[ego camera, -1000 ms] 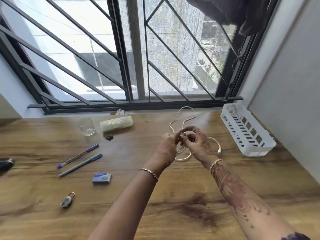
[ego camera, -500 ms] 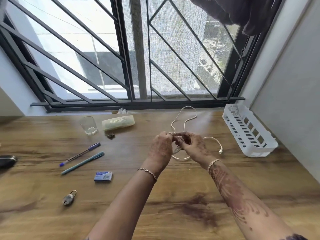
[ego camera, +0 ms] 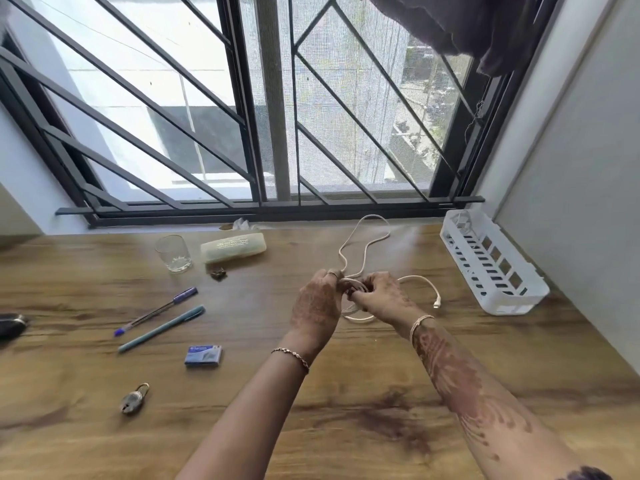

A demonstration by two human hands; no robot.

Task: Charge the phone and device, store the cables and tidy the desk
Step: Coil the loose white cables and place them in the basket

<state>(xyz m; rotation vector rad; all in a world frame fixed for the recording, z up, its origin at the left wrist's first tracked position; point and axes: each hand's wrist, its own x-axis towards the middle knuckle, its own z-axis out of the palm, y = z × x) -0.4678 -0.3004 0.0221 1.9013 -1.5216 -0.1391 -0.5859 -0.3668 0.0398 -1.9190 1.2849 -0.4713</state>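
Observation:
A white charging cable (ego camera: 367,237) lies on the wooden desk (ego camera: 346,410), partly wound into loops between my two hands. My left hand (ego camera: 317,304) pinches the coil from the left and my right hand (ego camera: 384,297) grips it from the right, both just above the desk's middle. A long loop of the cable trails away toward the window. Its free end with the plug (ego camera: 437,304) rests to the right of my right hand. A white slotted plastic basket (ego camera: 491,265) stands at the right edge by the wall, with another white cable at its far end.
Left of my hands lie a purple pen (ego camera: 156,311), a teal pen (ego camera: 161,329), a small blue box (ego camera: 203,355) and a padlock (ego camera: 134,398). A drinking glass (ego camera: 173,252) and a pale case (ego camera: 232,245) stand near the window sill. A dark object (ego camera: 10,325) sits at the far left edge.
My hands have stayed together on the cable and kept turning the coil. The view has shifted slightly, and the trailing loop looks much the same.

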